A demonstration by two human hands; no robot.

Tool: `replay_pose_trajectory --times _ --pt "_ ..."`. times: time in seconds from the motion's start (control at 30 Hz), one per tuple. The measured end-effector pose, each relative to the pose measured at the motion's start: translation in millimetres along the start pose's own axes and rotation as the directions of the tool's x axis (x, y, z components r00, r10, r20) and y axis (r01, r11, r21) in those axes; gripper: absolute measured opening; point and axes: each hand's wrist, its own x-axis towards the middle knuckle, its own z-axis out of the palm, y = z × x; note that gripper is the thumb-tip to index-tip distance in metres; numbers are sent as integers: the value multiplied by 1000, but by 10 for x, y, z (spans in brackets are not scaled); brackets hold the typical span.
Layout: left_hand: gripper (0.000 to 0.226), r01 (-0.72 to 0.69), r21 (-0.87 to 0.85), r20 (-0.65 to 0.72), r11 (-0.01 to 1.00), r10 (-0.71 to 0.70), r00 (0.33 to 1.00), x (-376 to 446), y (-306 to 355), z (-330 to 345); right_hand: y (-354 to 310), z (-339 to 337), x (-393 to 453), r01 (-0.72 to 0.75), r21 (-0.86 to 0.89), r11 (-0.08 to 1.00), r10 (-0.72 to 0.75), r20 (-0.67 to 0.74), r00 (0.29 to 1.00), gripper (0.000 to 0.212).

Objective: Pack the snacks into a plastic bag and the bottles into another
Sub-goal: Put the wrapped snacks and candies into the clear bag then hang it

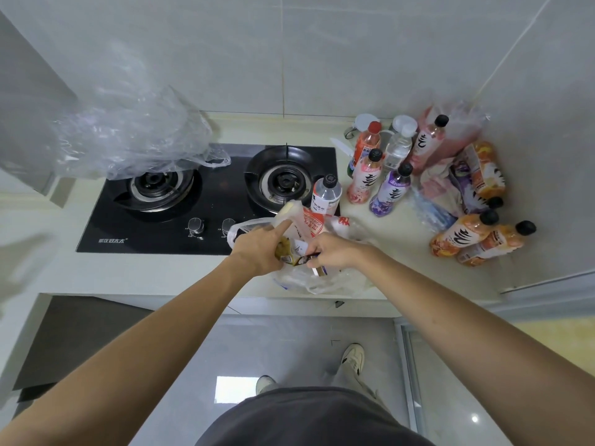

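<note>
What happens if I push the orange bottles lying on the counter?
The two orange bottles lie on their sides and look round, so they would probably roll. They look full, so likely heavy for their size. The plastic looks smooth, maybe a bit slippery.

1. Your table (380,217) is pale, with a black two-burner stove (206,201) set into it.
2. A crumpled clear bag (128,136) lies over the stove's left burner.
3. At the front edge sits a plastic bag (322,281) holding snack packets.
4. One clear bottle (326,194) stands at the stove's right edge.
5. In the right corner you have upright bottles (383,169), two orange bottles (476,239) lying down, and more wrappers (450,185).
</note>
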Motion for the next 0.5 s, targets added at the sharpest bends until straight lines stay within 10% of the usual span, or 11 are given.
replay_pose_trajectory --times 0.33,0.5 --pt "107 -39 -20 -19 999 39 999 53 74 -6 49 -169 -101 -229 -270 935 138 -317 938 1" --pt "103 -52 27 -17 998 53 998 83 175 -12 -62 -145 -70 -53 59 997 65 -224 972 10"
